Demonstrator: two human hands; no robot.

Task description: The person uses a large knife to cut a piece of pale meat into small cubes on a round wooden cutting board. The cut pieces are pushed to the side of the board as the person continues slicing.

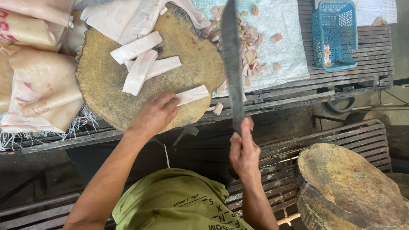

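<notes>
One pale strip pinned under left hand, right hand gripping raised knife

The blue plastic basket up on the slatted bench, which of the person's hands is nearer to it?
Right. The right hand grips the long knife below and left of the blue basket. The left hand rests farther left, on a pale strip on the round chopping block.

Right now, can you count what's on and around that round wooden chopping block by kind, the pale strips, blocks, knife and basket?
Pale long strips of fat on the round wooden chopping block: 4, one under the left hand
Round wooden chopping blocks: 2, the second lower right
Long dark knife, in the right hand: 1
Blue plastic basket: 1
Total: 8
</notes>
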